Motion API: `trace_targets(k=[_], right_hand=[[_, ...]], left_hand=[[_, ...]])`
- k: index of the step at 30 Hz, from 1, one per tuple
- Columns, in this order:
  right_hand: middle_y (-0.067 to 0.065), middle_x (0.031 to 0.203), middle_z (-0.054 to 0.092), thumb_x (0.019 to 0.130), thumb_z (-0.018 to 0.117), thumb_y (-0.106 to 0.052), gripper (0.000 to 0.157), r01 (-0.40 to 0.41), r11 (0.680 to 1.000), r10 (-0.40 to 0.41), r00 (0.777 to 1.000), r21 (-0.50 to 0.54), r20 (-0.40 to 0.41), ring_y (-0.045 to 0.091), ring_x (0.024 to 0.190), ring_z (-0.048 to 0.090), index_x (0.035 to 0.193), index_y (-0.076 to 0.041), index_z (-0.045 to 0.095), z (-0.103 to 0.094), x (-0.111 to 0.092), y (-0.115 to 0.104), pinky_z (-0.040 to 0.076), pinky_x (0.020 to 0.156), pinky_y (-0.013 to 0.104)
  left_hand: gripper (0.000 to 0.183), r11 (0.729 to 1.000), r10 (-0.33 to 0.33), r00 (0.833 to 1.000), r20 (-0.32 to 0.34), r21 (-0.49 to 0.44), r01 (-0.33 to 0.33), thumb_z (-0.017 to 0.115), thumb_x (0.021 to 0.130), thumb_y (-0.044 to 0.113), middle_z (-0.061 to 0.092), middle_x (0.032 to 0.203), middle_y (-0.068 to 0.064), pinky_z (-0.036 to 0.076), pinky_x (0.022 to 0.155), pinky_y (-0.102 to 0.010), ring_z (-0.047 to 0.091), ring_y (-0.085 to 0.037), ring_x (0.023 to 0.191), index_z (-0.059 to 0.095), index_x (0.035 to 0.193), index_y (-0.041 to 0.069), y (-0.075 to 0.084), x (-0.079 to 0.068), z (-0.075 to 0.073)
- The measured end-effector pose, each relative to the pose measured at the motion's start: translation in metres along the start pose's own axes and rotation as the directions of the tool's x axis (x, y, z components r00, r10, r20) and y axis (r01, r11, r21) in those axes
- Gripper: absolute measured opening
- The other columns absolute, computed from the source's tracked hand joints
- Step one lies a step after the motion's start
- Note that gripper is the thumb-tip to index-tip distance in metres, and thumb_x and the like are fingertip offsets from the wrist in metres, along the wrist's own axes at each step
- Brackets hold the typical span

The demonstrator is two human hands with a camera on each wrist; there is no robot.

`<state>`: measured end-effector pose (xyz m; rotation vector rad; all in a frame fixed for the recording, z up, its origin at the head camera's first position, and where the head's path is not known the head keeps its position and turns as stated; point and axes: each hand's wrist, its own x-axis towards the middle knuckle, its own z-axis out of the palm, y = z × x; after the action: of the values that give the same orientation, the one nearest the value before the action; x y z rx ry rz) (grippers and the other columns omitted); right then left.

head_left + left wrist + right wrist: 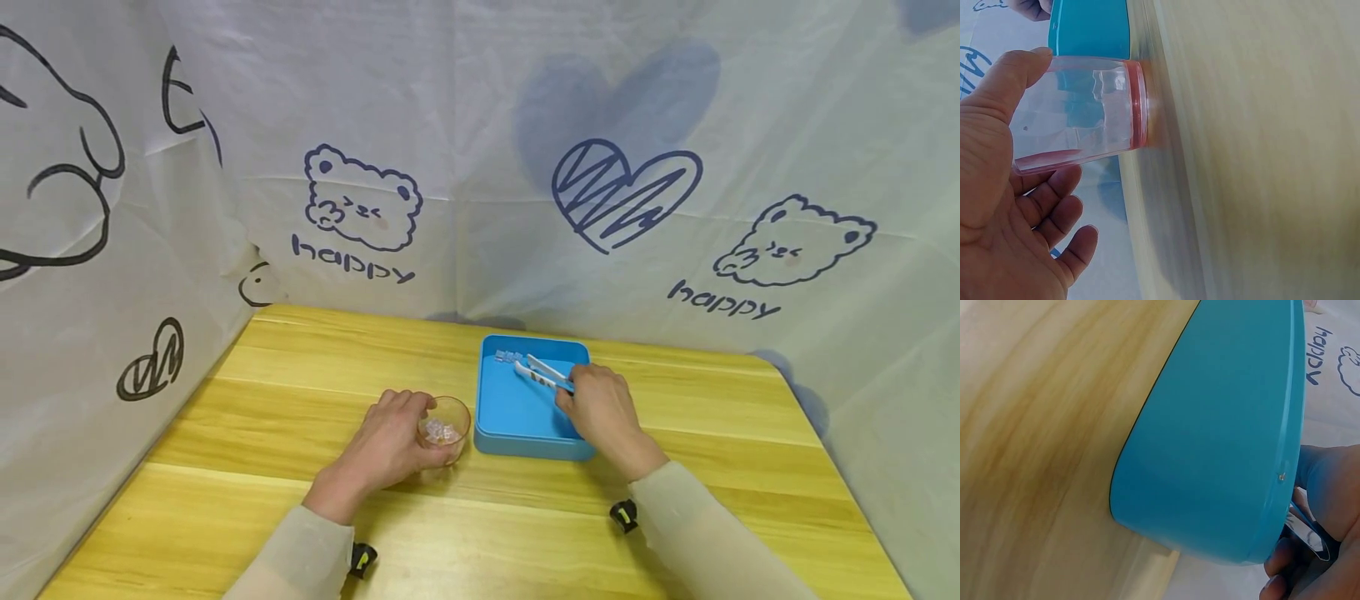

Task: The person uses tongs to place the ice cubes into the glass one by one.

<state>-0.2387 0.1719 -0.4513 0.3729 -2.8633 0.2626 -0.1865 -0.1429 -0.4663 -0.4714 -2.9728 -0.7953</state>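
Note:
My left hand (386, 446) holds a clear plastic cup (1113, 112) between thumb and fingers near its rim. The cup stands upright on the table, and clear ice-like cubes (438, 432) lie in its bottom. To its right is a shallow blue tray (517, 447). My right hand (603, 412), over the tray's right side, grips small white-and-blue tongs (546, 377). Their two tips are spread apart and point to the far left corner, close to several clear cubes (508, 357) lying there. In the right wrist view the tray wall (1210, 437) hides most of the tongs.
Both things stand on a wood-grain table (247, 433). White cloth (487, 167) with bear and heart drawings hangs behind and at the sides. A black strap buckle (363, 560) hangs under the left sleeve, another (624, 516) under the right one.

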Motion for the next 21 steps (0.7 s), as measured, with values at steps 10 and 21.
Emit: trace_targets(k=[10,21], right_hand=[[0.010,0.080,0.064,0.096,0.071,-0.020,0.022,0.008,1.000,-0.008,1.000,0.007,0.001,0.026,0.071,0.056,0.093,0.001,0.069,0.0063,0.0070,0.0013,0.051,0.069,0.044],[0.006,0.073,0.053,0.096,0.072,-0.022,0.022,0.024,1.000,-0.025,0.999,0.010,0.028,0.025,0.070,0.049,0.087,-0.002,0.065,0.0060,0.0076,-0.0023,0.042,0.068,0.040]], left_hand=[[0.073,1.000,0.002,1.000,0.004,0.002,-0.002,0.088,0.080,0.054,0.069,0.120,-0.006,0.045,0.104,-0.049,0.055,-0.027,0.117,0.066,0.131,0.006,0.0005,-0.0004,-0.0013],[0.073,1.000,0.002,1.000,0.004,0.001,-0.002,0.089,0.079,0.053,0.069,0.118,-0.005,0.045,0.104,-0.049,0.054,-0.027,0.117,0.065,0.131,0.007,0.0002,-0.0007,-0.0009]])
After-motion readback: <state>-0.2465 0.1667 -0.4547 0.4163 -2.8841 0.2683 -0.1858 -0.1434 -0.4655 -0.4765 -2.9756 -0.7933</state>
